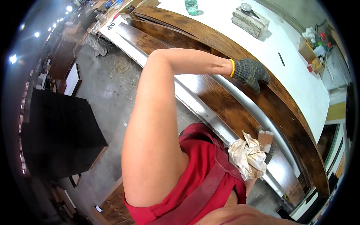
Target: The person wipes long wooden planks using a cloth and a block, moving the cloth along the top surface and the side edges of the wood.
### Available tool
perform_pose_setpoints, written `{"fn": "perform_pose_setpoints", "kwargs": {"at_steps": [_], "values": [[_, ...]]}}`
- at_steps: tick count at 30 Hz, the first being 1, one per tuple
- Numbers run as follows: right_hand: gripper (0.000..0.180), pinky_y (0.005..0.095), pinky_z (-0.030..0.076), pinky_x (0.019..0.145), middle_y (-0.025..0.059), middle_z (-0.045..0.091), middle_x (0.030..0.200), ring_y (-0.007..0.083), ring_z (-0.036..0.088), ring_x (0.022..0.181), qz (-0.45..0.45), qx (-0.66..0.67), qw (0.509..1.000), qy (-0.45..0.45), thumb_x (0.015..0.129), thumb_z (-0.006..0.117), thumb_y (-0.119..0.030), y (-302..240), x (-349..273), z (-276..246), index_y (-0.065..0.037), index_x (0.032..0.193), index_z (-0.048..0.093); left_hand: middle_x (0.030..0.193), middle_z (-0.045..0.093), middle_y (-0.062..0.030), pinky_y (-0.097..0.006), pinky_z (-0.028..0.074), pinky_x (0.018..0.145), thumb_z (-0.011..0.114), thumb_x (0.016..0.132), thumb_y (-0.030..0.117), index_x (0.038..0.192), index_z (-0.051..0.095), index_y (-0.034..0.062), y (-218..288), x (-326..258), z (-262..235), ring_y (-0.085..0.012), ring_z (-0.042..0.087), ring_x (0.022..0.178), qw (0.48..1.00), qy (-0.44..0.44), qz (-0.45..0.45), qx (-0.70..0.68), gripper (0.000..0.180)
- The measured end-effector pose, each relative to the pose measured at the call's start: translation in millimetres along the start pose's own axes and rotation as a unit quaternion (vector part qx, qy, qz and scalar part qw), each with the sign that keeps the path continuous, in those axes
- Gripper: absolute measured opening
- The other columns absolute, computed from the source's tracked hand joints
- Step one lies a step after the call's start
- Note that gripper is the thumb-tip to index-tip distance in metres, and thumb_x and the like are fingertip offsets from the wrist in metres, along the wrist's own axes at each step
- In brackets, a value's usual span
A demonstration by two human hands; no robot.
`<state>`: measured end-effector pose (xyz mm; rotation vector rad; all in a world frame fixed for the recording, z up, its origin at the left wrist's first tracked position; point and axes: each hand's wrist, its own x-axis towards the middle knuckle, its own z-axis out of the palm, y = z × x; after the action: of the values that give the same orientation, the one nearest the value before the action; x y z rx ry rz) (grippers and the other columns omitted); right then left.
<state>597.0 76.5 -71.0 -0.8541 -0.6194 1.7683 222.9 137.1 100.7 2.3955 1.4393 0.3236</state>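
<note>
My left hand (250, 73), in a grey knitted glove with a yellow cuff, reaches across to a long dark-brown wooden board (288, 103). Its fingers and thumb bend down around the board's upper edge. My right hand (270, 153), also gloved and mostly hidden, is closed on a crumpled, stained white cloth (245, 155). A small brown-and-pale block (265, 138) shows beside the cloth at the same hand. Both are over a second brown wood-grain board (221, 99), nearer to me, with a shiny face.
The boards lie along a white-topped table (300, 82). On it are a pale block (249, 22) with a small cup on top, a green bottle (191, 6) and a thin dark strip (281, 59). A black stack (63, 131) stands on the floor at left. Someone in light clothes (84, 39) is farther off.
</note>
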Motion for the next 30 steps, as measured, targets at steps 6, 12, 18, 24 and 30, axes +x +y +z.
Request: {"fn": "perform_pose_setpoints", "kwargs": {"at_steps": [6, 12, 18, 24, 30], "values": [[0.075, 0.0434, 0.040, 0.105, 0.0188, 0.051, 0.136, 0.0324, 0.052, 0.120, -0.004, -0.061, 0.998, 0.000, 0.086, 0.048, -0.052, -17.9, 33.4, 20.5, 0.000, 0.140, 0.042, 0.115, 0.069, -0.0113, -0.041, 0.049, 0.092, 0.076, 0.074, 0.046, 0.121, 0.067, 0.0130, -2.2, 35.8, -25.6, -0.0306, 0.064, 0.105, 0.998, 0.014, 0.058, 0.002, 0.058], [0.073, 0.0425, 0.041, 0.104, 0.0181, 0.052, 0.134, 0.0313, 0.053, 0.119, 0.001, -0.087, 0.996, -0.010, 0.087, 0.049, -0.051, -17.9, 54.7, 32.0, 0.000, 0.139, 0.043, 0.112, 0.069, -0.0107, -0.042, 0.049, 0.093, 0.074, 0.074, 0.050, 0.119, 0.068, 0.0134, -17.5, 77.5, -7.9, -0.0308, 0.064, 0.106, 0.993, 0.057, 0.101, 0.022, 0.058], [0.070, 0.0417, 0.042, 0.102, 0.0174, 0.053, 0.133, 0.0303, 0.054, 0.117, 0.003, -0.099, 0.995, -0.020, 0.088, 0.050, -0.049, -14.0, 64.8, 39.0, -0.001, 0.138, 0.045, 0.119, 0.065, -0.0148, -0.040, 0.045, 0.097, 0.068, 0.078, 0.051, 0.119, 0.066, 0.0107, -25.1, 126.7, 1.1, -0.0332, 0.059, 0.110, 0.993, 0.003, 0.107, -0.041, 0.057], [0.067, 0.0408, 0.043, 0.101, 0.0167, 0.054, 0.131, 0.0292, 0.054, 0.116, 0.008, -0.113, 0.993, -0.030, 0.088, 0.051, -0.047, -13.5, 67.4, 45.3, -0.001, 0.137, 0.046, 0.118, 0.066, -0.0142, -0.042, 0.045, 0.096, 0.069, 0.077, 0.045, 0.117, 0.067, 0.0139, -10.4, 155.4, 23.1, -0.0332, 0.059, 0.111, 0.993, 0.018, 0.108, -0.047, 0.050], [0.065, 0.0400, 0.044, 0.100, 0.0161, 0.055, 0.130, 0.0282, 0.055, 0.114, 0.013, -0.117, 0.992, -0.046, 0.089, 0.052, -0.045, -10.8, 75.8, 53.3, -0.001, 0.136, 0.047, 0.117, 0.066, -0.0137, -0.045, 0.046, 0.096, 0.071, 0.076, 0.038, 0.115, 0.069, 0.0170, 3.4, 165.0, 50.0, -0.0333, 0.059, 0.113, 0.989, 0.090, 0.103, -0.049, 0.044]]}}
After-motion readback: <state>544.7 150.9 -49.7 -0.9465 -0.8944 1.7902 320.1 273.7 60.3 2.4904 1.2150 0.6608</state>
